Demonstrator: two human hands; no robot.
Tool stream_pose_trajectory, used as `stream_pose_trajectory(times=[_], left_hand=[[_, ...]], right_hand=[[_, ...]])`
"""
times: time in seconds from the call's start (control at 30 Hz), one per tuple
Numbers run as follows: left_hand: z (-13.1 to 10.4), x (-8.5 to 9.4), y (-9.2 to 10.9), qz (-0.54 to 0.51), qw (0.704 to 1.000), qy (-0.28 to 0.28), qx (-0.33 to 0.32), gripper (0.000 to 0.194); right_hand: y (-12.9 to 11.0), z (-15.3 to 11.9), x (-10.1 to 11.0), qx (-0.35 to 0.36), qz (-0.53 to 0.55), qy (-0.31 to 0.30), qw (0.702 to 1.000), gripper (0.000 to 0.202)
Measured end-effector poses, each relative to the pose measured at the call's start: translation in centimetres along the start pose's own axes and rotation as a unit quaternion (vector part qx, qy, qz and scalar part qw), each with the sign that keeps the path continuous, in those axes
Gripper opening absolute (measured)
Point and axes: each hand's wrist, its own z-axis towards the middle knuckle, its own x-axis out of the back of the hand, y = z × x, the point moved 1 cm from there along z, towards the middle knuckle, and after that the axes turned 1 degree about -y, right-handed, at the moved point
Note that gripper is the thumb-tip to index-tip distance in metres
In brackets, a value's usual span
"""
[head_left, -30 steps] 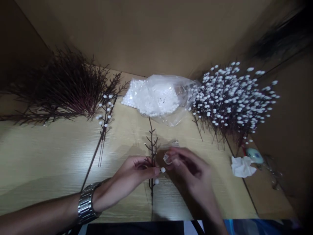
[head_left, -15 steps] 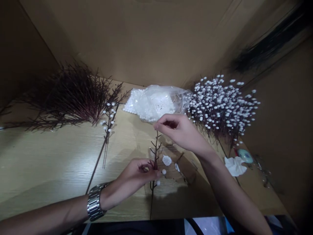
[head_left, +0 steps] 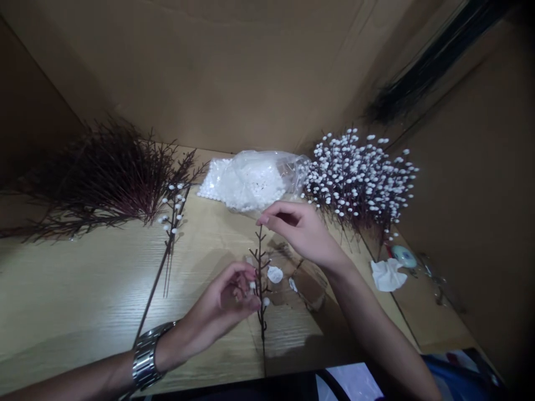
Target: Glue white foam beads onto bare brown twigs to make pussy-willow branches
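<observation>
**While the thin branch is held only by fingertips, small slips are possible**

While I look from the left side, I see first the big heap of bare dark twigs (head_left: pixel 104 178) lying on the table (head_left: pixel 62 289), and beside it one stem with some white beads (head_left: pixel 171 214) already on it. These lie well apart from the hands.

Nearer the middle, the left hand (head_left: pixel 225 303), with a metal watch (head_left: pixel 144 356) on the wrist, pinches the small dark branch (head_left: pixel 259 273) low on its stem and holds it upright above the table. A few white beads sit on its lower tips, just beside the fingers. I think the grip is light; if the fingers turn, the branch may rotate and those beads could be pushed off.

The right hand (head_left: pixel 298 231) is closed at the fingertips near the top of the branch. Whether a bead is between the fingers, I cannot tell. If one is there, it could drop and roll on the table. Pressing too hard may bend the thin tip.

Behind lies the open bag of white beads (head_left: pixel 251 181), and to the right the finished beaded bunch (head_left: pixel 359 175). A sleeve or elbow could spill the bag.
</observation>
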Motion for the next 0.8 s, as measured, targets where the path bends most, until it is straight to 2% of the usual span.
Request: stream_pose_trajectory(times=[0.13,0.27,0.4,0.47,0.53,0.6,0.7,0.8], left_hand=[[0.0,-0.1,0.0,0.04,0.999,-0.012,-0.014,0.019],[0.4,0.2,-0.7,0.031,0.999,0.01,-0.03,0.019],[0.5,0.3,-1.1,0.039,0.999,0.008,-0.035,0.022],[0.5,0.4,-1.2,0.037,0.999,0.006,-0.034,0.025],[0.4,0.4,-1.2,0.027,0.999,0.003,-0.028,0.025],[0.4,0.5,-1.2,0.018,1.0,0.006,-0.016,0.024],[0.5,0.8,-1.3,0.011,1.0,0.024,-0.005,0.023],[0.6,1.1,-1.4,0.011,0.999,0.035,-0.005,0.024]], right_hand=[[0.4,0.3,-1.0,-0.012,0.039,-0.031,0.999,0.01],[0.9,0.2,-1.7,-0.022,0.056,-0.036,0.998,0.012],[1.6,0.8,0.1,0.0,0.003,-0.062,0.998,0.013],[2.2,2.6,2.0,0.028,-0.085,-0.054,0.994,0.016],[3.1,5.4,3.7,0.05,-0.217,-0.017,0.975,0.018],[4.5,8.6,4.5,0.044,-0.275,-0.016,0.96,0.013],[6.9,12.4,3.8,0.021,-0.328,-0.045,0.943,0.005],[9.1,13.9,2.2,0.008,-0.359,-0.071,0.931,0.017]])
